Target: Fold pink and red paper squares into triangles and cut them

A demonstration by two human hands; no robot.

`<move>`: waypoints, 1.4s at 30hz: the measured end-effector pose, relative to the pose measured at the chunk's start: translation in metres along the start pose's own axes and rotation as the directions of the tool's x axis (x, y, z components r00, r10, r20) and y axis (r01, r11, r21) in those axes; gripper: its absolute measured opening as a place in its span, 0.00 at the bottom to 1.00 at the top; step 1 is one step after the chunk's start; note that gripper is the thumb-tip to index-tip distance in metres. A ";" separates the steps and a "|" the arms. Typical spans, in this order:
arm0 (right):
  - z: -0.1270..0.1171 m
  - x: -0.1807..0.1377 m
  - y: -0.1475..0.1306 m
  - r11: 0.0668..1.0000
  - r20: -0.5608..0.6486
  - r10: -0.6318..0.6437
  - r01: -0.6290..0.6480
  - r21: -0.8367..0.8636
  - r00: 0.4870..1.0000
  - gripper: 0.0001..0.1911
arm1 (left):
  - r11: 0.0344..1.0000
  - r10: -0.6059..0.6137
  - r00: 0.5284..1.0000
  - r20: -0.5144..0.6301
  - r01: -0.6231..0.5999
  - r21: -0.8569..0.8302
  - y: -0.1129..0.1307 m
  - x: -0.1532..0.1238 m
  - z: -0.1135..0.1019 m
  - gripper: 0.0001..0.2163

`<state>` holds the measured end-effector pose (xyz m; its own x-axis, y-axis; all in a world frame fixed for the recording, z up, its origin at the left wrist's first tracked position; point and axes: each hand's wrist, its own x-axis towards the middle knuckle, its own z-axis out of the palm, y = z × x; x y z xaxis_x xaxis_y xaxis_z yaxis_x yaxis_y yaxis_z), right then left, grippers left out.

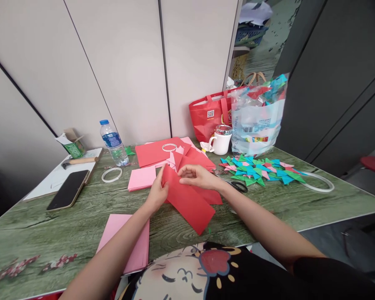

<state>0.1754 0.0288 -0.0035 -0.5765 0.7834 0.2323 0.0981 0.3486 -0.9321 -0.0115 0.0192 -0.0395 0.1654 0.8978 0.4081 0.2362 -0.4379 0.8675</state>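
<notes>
My left hand is closed on the left edge of a red paper sheet, with the thumb on its near face. The sheet is tilted above the table, its lower corner pointing toward me. My right hand is over the upper part of the sheet, its fingers curved and the thumb a little apart from them. Whether those fingertips touch the paper is hard to see. Behind the hands are folded red and pink pieces and larger red sheets. A pink paper stack is just left of my left hand.
Another pink stack lies under my left forearm. Black-handled scissors and a colourful pile of folded paper are on the right. A white mug, plastic bag, water bottle, phone and hammer stand or lie around.
</notes>
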 end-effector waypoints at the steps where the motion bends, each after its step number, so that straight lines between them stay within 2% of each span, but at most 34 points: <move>1: 0.004 0.000 -0.003 0.999 0.000 -0.021 0.021 -0.045 1.000 0.16 | 0.998 0.028 1.000 0.004 -0.028 0.056 0.000 0.000 0.000 0.30; 4: 0.016 0.000 -0.012 0.964 0.006 -0.100 0.099 -0.248 0.995 0.16 | 0.984 0.092 0.995 0.024 -0.094 0.152 0.000 -0.003 0.002 0.33; 6: 0.022 0.000 -0.016 0.939 -0.012 -0.117 0.107 -0.326 0.993 0.16 | 0.975 0.128 0.990 0.055 -0.136 0.178 0.000 -0.006 0.004 0.36; 9: 0.030 0.002 -0.015 0.933 -0.062 -0.122 0.093 -0.347 0.991 0.16 | 0.963 0.157 0.981 0.112 -0.177 0.204 0.000 -0.009 0.006 0.38; 13: 0.029 0.004 -0.012 0.944 -0.102 -0.147 0.109 -0.312 0.984 0.12 | 0.978 0.123 0.986 0.117 -0.140 0.153 0.007 -0.008 0.006 0.37; 15: 0.024 0.003 -0.013 0.955 -0.104 -0.126 0.092 -0.282 0.987 0.11 | 0.994 0.076 0.990 0.123 -0.084 0.064 0.014 -0.007 0.004 0.38; 17: 0.015 0.001 -0.013 0.972 -0.076 -0.062 0.042 -0.233 0.995 0.12 | 0.994 0.010 0.985 0.172 0.009 -0.108 0.022 -0.006 0.003 0.42; 21: -0.003 -0.001 -0.011 0.990 0.002 0.059 -0.059 -0.126 0.998 0.16 | 0.850 -0.066 0.955 0.289 0.205 -0.485 0.032 -0.007 0.004 0.42; 24: -0.010 -0.002 -0.010 0.992 0.070 0.078 -0.070 -0.106 0.995 0.15 | 0.776 -0.142 0.954 0.265 0.274 -0.569 0.035 -0.006 0.005 0.34; 27: -0.011 -0.003 -0.011 0.993 0.102 0.067 -0.056 -0.105 0.993 0.15 | 0.780 -0.137 0.966 0.221 0.243 -0.576 0.037 -0.004 0.003 0.29; 30: -0.007 -0.004 -0.011 0.996 0.059 0.059 -0.055 -0.075 0.996 0.16 | 0.786 -0.116 0.975 0.190 0.207 -0.583 0.038 -0.003 0.001 0.27; 35: -0.002 -0.005 -0.008 0.998 -0.006 0.054 -0.054 0.012 0.999 0.15 | 0.804 -0.158 0.980 0.122 0.199 -0.560 0.036 -0.004 0.000 0.21; 42: 0.000 -0.006 -0.007 0.997 -0.031 0.071 -0.071 -0.003 0.997 0.20 | 0.844 -0.190 0.980 0.057 0.193 -0.501 0.030 -0.004 0.001 0.22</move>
<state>0.1778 0.0213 0.0020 -0.5428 0.8216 0.1741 0.1415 0.2938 -0.9453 -0.0039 0.0027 -0.0150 0.1720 0.9604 0.2192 -0.2485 -0.1730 0.9530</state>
